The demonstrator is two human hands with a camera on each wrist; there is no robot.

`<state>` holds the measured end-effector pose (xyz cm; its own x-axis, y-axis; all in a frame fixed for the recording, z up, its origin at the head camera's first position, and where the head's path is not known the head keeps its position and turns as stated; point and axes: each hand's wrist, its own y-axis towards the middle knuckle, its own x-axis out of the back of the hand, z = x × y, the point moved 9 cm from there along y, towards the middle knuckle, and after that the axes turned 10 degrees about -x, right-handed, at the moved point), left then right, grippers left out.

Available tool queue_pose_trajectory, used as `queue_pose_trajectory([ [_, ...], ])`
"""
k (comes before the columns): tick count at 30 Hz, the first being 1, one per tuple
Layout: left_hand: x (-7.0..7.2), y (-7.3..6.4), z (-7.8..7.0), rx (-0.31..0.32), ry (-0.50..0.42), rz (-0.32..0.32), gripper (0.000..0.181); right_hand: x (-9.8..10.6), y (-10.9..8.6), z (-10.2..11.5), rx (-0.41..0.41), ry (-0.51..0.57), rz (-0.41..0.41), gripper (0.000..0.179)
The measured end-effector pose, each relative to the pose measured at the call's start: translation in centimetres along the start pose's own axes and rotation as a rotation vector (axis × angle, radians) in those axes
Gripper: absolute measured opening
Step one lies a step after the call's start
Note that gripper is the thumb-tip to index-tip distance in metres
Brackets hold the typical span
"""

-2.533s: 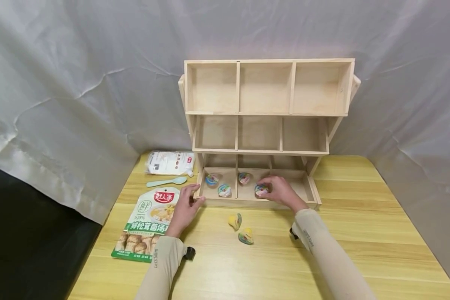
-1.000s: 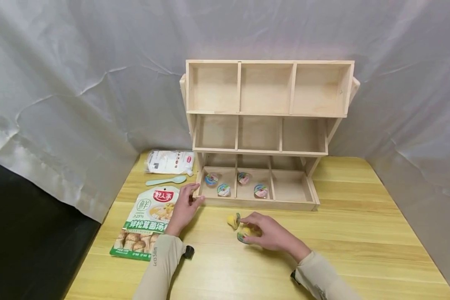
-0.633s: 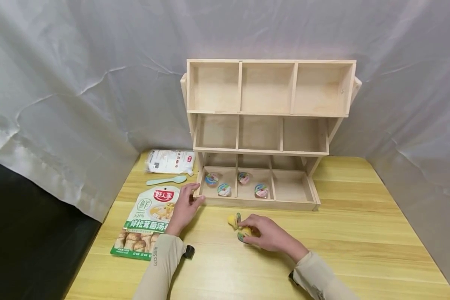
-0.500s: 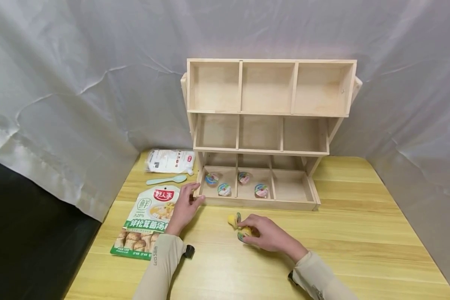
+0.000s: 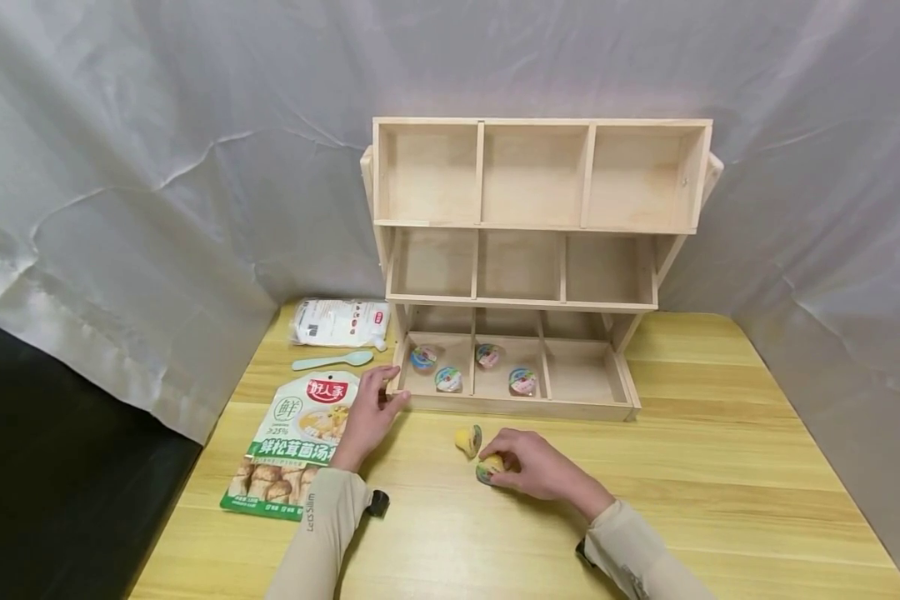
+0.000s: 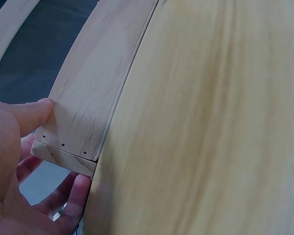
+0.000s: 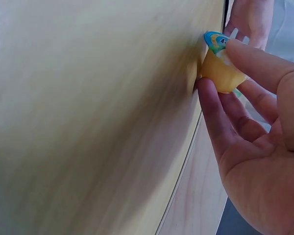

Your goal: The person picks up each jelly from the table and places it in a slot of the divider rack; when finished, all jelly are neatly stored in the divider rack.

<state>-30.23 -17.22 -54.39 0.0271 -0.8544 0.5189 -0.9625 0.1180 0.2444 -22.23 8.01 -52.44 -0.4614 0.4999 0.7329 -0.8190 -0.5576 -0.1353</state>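
Observation:
With thumb and fingertips, my right hand point(image 5: 540, 468) pinches a yellow jelly cup point(image 5: 486, 472) low over the table. The right wrist view shows this jelly cup point(image 7: 221, 73) tilted, its blue printed lid facing the thumb. Another yellow jelly cup point(image 5: 463, 442) lies on its side just left of it. My left hand point(image 5: 369, 419) grips the front left corner of the wooden tiered shelf point(image 5: 517, 406), thumb on the top edge and fingers around the end. In the bottom tier, two jelly cups point(image 5: 448, 380) sit in the left compartment and two pinkish jelly cups point(image 5: 522, 382) in the middle one.
Left of the shelf lie a white plastic pouch point(image 5: 341, 323), a pale green spoon point(image 5: 333, 362) and a green-and-white food packet point(image 5: 292, 442), partly behind the left hand. Grey cloth point(image 5: 195, 125) hangs around the wooden table point(image 5: 720, 467).
My right hand has let go of a pinkish jelly cup in the middle compartment, come down to the table and taken hold of a yellow one. The left hand stays on the shelf corner.

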Motion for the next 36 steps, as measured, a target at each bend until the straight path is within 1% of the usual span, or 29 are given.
queue_pose_trajectory([
  [7, 0.0, 0.0, 0.0, 0.004, 0.000, -0.001, 0.053, 0.3, -0.1, -0.2, -0.005, -0.001, 0.005, 0.027],
  [12, 0.0, 0.0, 0.0, 0.003, 0.004, -0.001, 0.053, 1.1, -0.1, -0.6, -0.039, 0.004, -0.020, 0.030],
  [18, 0.0, -0.1, 0.1, 0.003, -0.005, -0.002, 0.053, 2.8, -0.2, -0.5, -0.067, 0.043, -0.085, 0.033],
  [24, 0.0, -0.2, 0.0, -0.006, 0.008, 0.001, 0.054, 4.7, -0.2, -0.8, -0.093, 0.127, -0.166, 0.033],
  [29, 0.0, -0.1, 0.2, -0.001, 0.002, 0.004, 0.052, 6.2, -0.1, -0.9, -0.086, 0.176, -0.222, 0.031],
  [34, 0.1, -0.1, 0.1, -0.001, 0.006, 0.003, 0.053, 7.3, -0.2, -0.9, -0.066, 0.197, -0.283, 0.030],
  [36, 0.1, -0.1, -0.1, -0.006, 0.008, 0.002, 0.053, 7.6, -0.3, -1.0, -0.075, 0.205, -0.306, 0.028],
])
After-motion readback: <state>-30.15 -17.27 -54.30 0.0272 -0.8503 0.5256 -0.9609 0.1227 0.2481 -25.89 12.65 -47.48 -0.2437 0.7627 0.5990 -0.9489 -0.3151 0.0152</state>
